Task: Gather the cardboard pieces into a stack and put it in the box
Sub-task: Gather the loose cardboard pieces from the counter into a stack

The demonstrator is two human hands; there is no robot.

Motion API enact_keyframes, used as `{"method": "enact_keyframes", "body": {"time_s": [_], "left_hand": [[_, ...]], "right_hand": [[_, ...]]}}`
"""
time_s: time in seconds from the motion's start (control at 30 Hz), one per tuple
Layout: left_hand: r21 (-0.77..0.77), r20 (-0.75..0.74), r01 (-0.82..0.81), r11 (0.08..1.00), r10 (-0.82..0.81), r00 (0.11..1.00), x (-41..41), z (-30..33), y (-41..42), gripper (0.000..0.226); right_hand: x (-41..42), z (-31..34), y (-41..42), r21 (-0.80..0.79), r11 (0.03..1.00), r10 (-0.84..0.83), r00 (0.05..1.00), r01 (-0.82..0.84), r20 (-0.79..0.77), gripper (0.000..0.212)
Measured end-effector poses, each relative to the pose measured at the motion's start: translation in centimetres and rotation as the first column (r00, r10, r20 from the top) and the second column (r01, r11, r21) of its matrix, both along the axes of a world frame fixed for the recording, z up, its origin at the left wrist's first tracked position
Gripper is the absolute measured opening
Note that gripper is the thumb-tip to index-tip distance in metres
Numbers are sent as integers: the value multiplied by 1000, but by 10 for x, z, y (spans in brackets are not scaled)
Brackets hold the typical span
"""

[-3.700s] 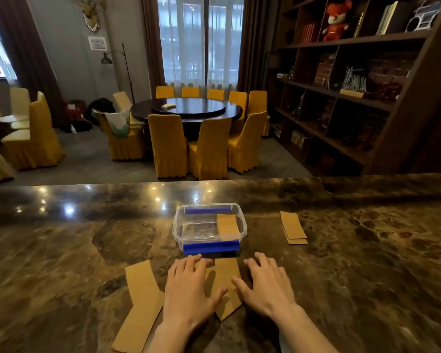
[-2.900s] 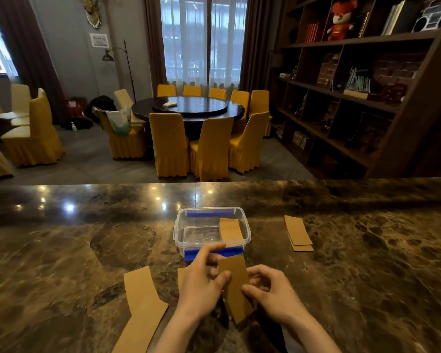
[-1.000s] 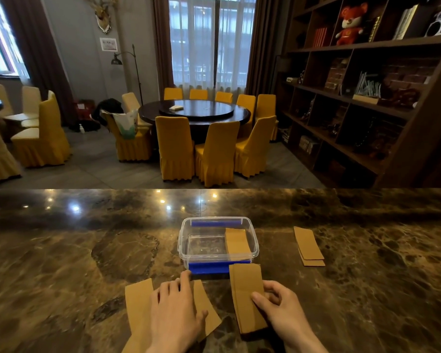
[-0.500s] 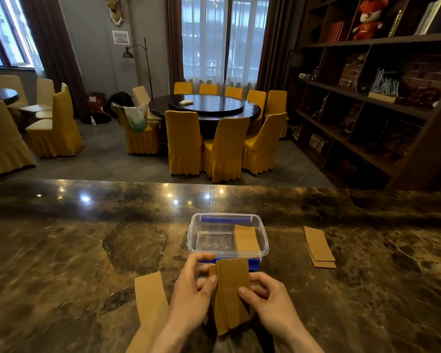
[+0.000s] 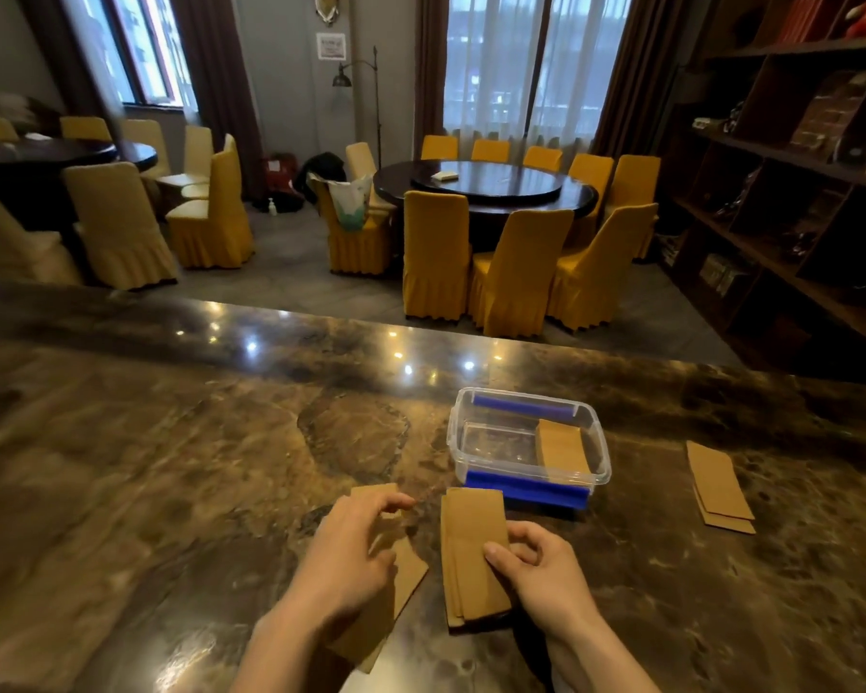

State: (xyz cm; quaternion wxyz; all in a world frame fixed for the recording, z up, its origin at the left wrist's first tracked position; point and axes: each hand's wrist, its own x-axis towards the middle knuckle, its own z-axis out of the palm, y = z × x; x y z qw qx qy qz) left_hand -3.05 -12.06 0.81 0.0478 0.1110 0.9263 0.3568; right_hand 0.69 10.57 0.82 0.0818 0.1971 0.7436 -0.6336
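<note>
A stack of brown cardboard pieces (image 5: 471,547) lies on the marble counter just in front of the box. My right hand (image 5: 546,575) grips its right edge, thumb on top. My left hand (image 5: 348,557) hovers with curved, spread fingers over loose cardboard pieces (image 5: 408,575) to the left of the stack and hides most of them. The clear plastic box (image 5: 598,445) with blue clips stands open behind the stack. One cardboard piece (image 5: 561,445) leans inside it on the right.
Another small pile of cardboard (image 5: 718,487) lies on the counter right of the box. The counter's far edge (image 5: 321,337) runs across the view. Beyond it are yellow chairs, round tables and a dark bookshelf at the right.
My left hand has let go of the stack and moved left over the loose pieces. My right hand has lowered the stack flat onto the counter. The camera has swung left.
</note>
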Motion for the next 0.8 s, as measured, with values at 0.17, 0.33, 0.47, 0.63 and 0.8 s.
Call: {"method": "enact_keyframes", "body": {"time_s": [0.17,0.33,0.47,0.63,0.8], "left_hand": [[-267,166,188,945,-148,975,5,-3,-31,88],[-366,243,256,895,-174,954,10,-16,-35,107],[-430,274,285,857,-176,945,0,-15,-29,115],[-417,190,219,882,-152,970,-5,-1,-16,84],[96,11,-141,985,141,990,0,12,-2,40]], "right_hand": [[1,-2,-23,-34,999,11,999,-10,40,12],[3,0,-30,-19,1000,13,999,-13,37,16],[6,3,-29,-11,1000,21,999,-20,31,14],[11,7,-22,-8,1000,21,1000,-21,14,19],[14,11,-16,-68,997,41,999,-43,-24,20]]}}
